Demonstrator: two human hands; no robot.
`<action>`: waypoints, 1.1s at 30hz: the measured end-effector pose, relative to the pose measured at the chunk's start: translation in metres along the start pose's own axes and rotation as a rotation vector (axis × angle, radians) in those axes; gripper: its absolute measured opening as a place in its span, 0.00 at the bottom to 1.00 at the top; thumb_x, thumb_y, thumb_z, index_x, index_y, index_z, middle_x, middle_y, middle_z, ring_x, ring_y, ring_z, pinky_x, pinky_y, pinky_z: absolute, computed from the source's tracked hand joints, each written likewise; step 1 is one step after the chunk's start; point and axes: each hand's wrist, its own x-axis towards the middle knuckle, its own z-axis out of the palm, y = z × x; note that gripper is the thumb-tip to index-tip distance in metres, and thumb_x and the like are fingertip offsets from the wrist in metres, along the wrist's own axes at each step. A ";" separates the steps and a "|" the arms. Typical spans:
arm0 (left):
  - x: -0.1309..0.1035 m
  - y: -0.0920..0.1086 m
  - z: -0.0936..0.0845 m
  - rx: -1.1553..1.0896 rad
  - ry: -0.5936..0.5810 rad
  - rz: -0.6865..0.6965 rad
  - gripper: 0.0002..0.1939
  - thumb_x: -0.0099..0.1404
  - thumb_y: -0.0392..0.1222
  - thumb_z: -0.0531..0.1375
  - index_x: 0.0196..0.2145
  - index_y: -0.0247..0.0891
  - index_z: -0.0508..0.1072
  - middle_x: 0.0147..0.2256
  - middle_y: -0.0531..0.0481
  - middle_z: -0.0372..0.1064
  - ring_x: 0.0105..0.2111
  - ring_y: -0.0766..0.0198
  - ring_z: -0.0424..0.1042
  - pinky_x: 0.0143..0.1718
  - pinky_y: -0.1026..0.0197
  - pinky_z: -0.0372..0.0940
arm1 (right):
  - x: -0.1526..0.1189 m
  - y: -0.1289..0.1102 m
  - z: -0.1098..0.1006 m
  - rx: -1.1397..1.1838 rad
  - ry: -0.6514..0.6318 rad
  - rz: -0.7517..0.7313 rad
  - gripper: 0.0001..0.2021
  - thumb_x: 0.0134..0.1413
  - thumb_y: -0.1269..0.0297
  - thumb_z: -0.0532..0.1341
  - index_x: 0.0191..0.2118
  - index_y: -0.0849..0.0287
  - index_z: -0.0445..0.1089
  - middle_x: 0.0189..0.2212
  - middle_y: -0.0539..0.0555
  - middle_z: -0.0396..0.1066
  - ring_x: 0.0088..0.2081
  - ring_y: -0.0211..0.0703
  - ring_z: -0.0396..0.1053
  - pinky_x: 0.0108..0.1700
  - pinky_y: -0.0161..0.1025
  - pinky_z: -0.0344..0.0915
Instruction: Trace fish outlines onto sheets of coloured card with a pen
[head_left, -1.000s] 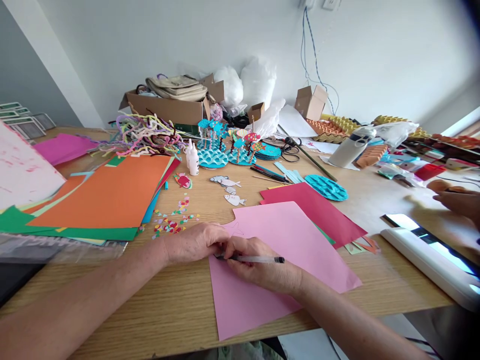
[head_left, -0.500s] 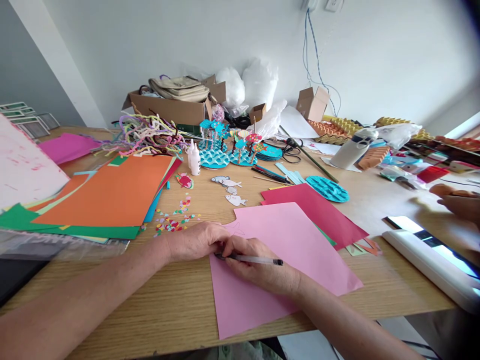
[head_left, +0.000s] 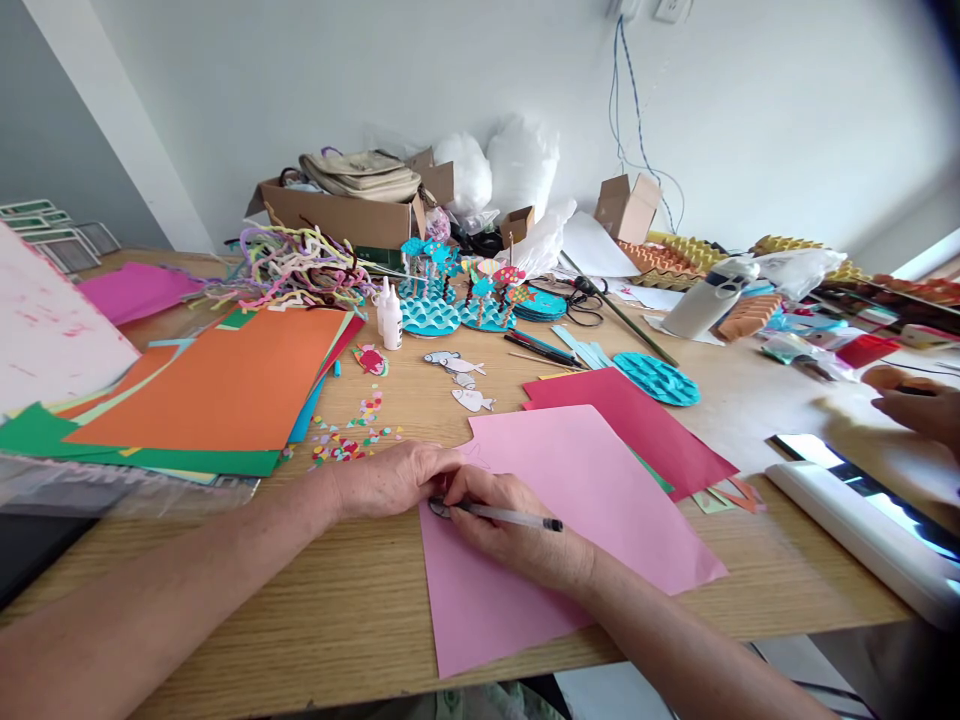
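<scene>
A sheet of pink paper [head_left: 592,500] lies flat on the wooden table in front of me. My right hand [head_left: 517,525] is closed around a gel pen [head_left: 517,517] with a clear barrel and a black end, its tip low near the paper's left edge. Right beside it, my left hand [head_left: 405,475] rests on that edge with curled fingers; what they pinch or press is hidden. Thin drawn lines show on the pink paper just beyond my fingers. White paper fish cut-outs [head_left: 472,400] lie farther back.
Orange paper [head_left: 217,385] tops a stack at left, near scattered confetti [head_left: 345,445]. Glue bottles [head_left: 390,318] and blue fish decorations [head_left: 427,315] stand behind. Red paper [head_left: 637,430] lies partly under the pink sheet. At right are a white device [head_left: 847,540] and another person's hand [head_left: 919,405].
My right hand and the pen have shifted slightly left, and the pen has tilted a little. My left hand stays at the paper's edge with hardly any movement.
</scene>
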 end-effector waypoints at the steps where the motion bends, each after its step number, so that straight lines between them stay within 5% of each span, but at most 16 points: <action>1: 0.000 0.000 0.000 0.007 0.004 -0.002 0.07 0.59 0.29 0.50 0.28 0.37 0.65 0.28 0.54 0.64 0.29 0.66 0.63 0.32 0.66 0.57 | 0.000 0.000 0.000 0.003 0.005 0.004 0.05 0.49 0.75 0.56 0.30 0.57 0.63 0.28 0.49 0.69 0.27 0.36 0.65 0.31 0.32 0.60; 12: 0.001 0.004 -0.001 0.033 -0.002 -0.006 0.07 0.64 0.30 0.51 0.32 0.37 0.67 0.31 0.54 0.67 0.31 0.66 0.65 0.33 0.66 0.57 | -0.003 -0.008 -0.019 0.217 -0.032 0.087 0.07 0.42 0.79 0.54 0.26 0.60 0.63 0.25 0.48 0.66 0.25 0.33 0.59 0.27 0.30 0.56; 33: 0.001 0.005 -0.002 0.062 0.007 -0.017 0.08 0.66 0.34 0.51 0.33 0.38 0.70 0.30 0.53 0.66 0.30 0.66 0.65 0.32 0.66 0.57 | -0.001 -0.011 -0.023 0.071 -0.078 0.006 0.09 0.38 0.81 0.53 0.24 0.58 0.61 0.21 0.45 0.64 0.23 0.32 0.60 0.26 0.29 0.58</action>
